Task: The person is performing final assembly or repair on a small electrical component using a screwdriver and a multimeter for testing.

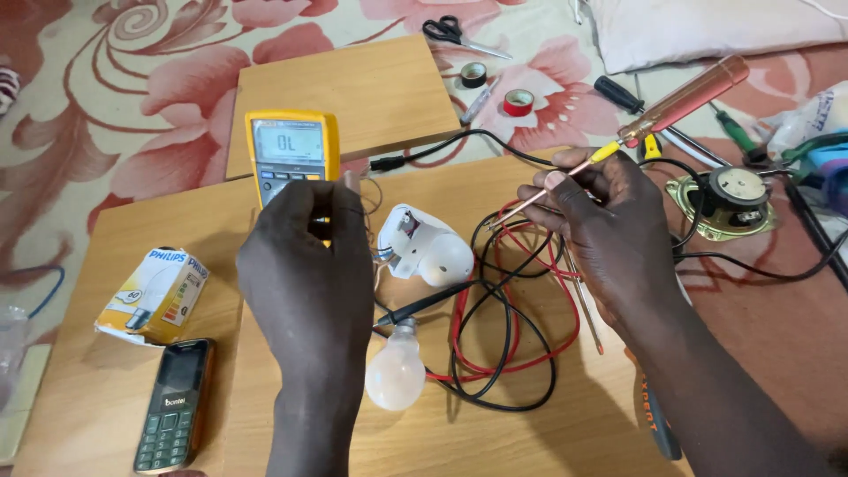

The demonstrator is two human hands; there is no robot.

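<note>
My left hand (309,265) reaches onto the lower part of a yellow multimeter (291,150), fingers pinched at its dial; the grey screen is lit. My right hand (609,230) holds a screwdriver with a clear reddish handle (685,97), its thin shaft pointing down-left toward a white lamp holder (428,252). A frosted light bulb (397,371) lies on the wooden board (530,415) between my arms. A black probe (424,305) rests beside the bulb, amid tangled red and black test leads (503,327).
A bulb carton (155,296) and a small keypad phone (175,405) lie at the left. A second board (353,88) sits behind. Scissors (459,35), tape rolls (517,102), other screwdrivers (618,93) and a round speaker (729,199) lie on the floral cloth.
</note>
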